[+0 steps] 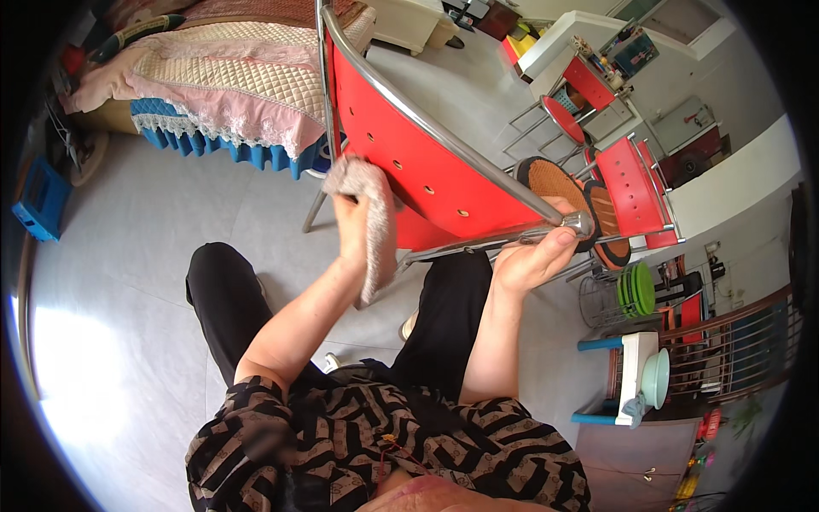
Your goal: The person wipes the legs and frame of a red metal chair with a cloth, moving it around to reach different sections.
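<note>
A red chair (416, 147) with a chrome tube frame is tilted up in front of me. A row of small holes runs across its curved red backrest. My left hand (350, 230) is wrapped in a fluffy grey-beige cloth (382, 224), which lies against the red panel near the left frame tube. Part of the cloth hangs down beside my wrist, and its folds hide most of my fingers. At the lower right corner, my right hand (528, 264) grips the chrome tube near its rounded end, with the thumb on the near side.
A bed (230, 70) with a quilted, lace-edged cover stands at upper left. A blue plastic stool (41, 198) is at far left. To the right are brown woven pads (550, 185), another red chair (633, 185), a wire basket (598, 301) and a mint basin (654, 379) by a white-topped stool.
</note>
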The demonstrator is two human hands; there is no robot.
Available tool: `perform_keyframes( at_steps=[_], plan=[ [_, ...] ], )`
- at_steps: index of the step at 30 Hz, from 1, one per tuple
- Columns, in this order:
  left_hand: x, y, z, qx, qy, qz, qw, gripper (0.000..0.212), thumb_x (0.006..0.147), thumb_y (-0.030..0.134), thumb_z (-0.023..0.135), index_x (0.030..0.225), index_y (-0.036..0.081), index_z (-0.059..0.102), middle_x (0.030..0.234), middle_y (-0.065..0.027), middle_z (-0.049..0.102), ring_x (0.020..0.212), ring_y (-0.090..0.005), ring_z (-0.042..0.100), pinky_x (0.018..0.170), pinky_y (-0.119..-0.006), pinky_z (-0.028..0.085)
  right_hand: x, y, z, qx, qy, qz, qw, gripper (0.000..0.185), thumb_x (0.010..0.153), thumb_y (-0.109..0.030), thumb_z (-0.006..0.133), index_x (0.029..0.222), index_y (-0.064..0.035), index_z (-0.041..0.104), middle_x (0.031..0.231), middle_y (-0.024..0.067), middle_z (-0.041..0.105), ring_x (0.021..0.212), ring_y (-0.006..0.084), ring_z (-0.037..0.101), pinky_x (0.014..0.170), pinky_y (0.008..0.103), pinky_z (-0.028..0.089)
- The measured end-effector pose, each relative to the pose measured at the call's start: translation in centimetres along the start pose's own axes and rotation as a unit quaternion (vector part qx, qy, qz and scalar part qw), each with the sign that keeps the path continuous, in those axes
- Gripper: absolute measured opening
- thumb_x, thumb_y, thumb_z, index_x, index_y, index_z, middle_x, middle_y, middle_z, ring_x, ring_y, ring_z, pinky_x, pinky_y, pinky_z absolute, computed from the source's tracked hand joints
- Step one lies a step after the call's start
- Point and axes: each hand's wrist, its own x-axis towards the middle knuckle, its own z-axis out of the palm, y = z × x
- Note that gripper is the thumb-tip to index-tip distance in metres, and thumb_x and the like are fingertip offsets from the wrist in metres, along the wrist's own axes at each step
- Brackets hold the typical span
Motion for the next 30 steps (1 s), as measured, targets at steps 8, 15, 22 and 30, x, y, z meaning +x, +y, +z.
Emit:
perform_keyframes(
  at_steps=[8,15,22,30],
  plan=[
    [1.7,3.3,0.3,0.308,-0.125,0.183,0.925,0.038,0.088,0.002,0.051,0.126,-0.004,0.048,0.126,-0.0133,0.055,0.116,-0.0238,0.053,0.1,-0.034,0.04,0.3,-0.3,0.9,-0.007,0.041,-0.028,0.999,0.05,0.101,-0.047,0.038,0.09,0.0016,0.044,0.082,0.0127,0.054,0.076,0.0184,0.052,0.065,0.0296,0.04],
    [-2.0,-4.2,-2.0,0.419,-0.221,0.323,0.819,0.057,0.078,0.014,0.072,0.13,0.001,0.049,0.133,-0.0194,0.046,0.127,-0.037,0.039,0.111,-0.048,0.025,0.3,-0.2,0.8,0.01,0.036,-0.015,0.999,0.05,0.101,-0.046,0.04,0.09,0.002,0.044,0.081,0.0134,0.053,0.075,0.0186,0.051,0.065,0.0298,0.04],
    [-0.5,-1.5,-0.1,0.341,-0.154,0.28,0.884,0.072,0.074,0.014,0.082,0.133,0.001,0.041,0.128,-0.0086,0.048,0.118,-0.0232,0.049,0.103,-0.038,0.039,0.1,-0.2,0.4,-0.003,0.019,-0.007,1.0,0.052,0.1,-0.05,0.039,0.093,0.0009,0.044,0.087,0.0138,0.054,0.08,0.0188,0.055,0.071,0.0304,0.044],
    [-0.5,-1.2,-0.3,0.225,-0.118,0.143,0.957,0.047,0.075,0.012,0.072,0.115,-0.001,0.052,0.108,-0.0065,0.057,0.099,-0.0184,0.055,0.092,-0.035,0.045,0.3,-0.3,0.8,0.005,0.018,-0.012,1.0,0.051,0.101,-0.048,0.039,0.09,0.0014,0.044,0.083,0.0133,0.054,0.076,0.0183,0.053,0.067,0.0304,0.042]
  ],
)
